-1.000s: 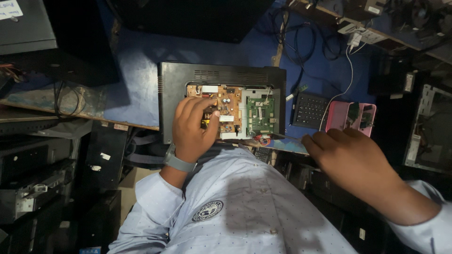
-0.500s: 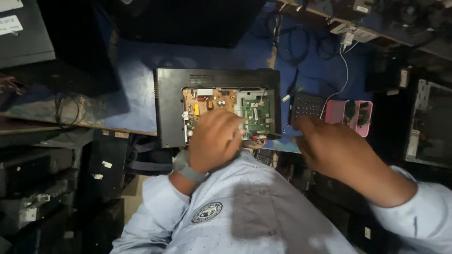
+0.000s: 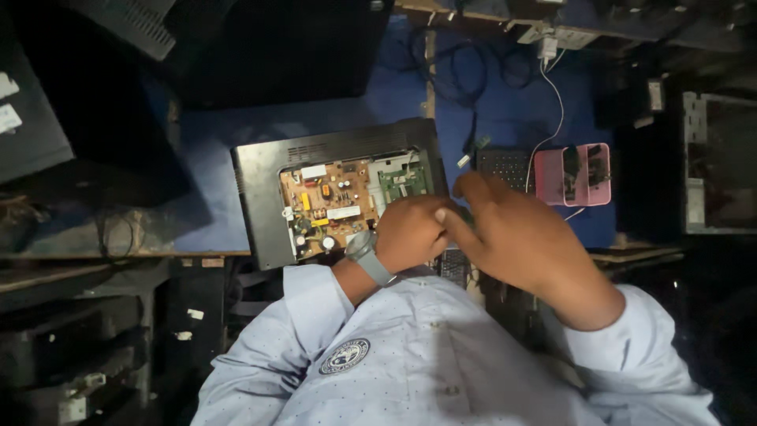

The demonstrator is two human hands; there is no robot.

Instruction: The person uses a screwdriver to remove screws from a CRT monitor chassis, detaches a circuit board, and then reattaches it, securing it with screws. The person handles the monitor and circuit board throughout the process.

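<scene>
On the blue table (image 3: 229, 134) we see the opened black casing (image 3: 260, 173) with its brown circuit board (image 3: 327, 205) just left of our curled left hand (image 3: 410, 233), which touches our loosely spread right hand (image 3: 516, 237) at its near right corner.

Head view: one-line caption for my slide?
Both hands, left hand and right hand, meet over an opened monitor's circuit boards on a blue bench.

The left hand (image 3: 410, 233) covers the lower right corner of the green circuit board (image 3: 404, 181). Both hands' fingertips overlap, so any held item cannot be made out. The dark casing (image 3: 35, 118) at left is cut by the frame edge.
</scene>
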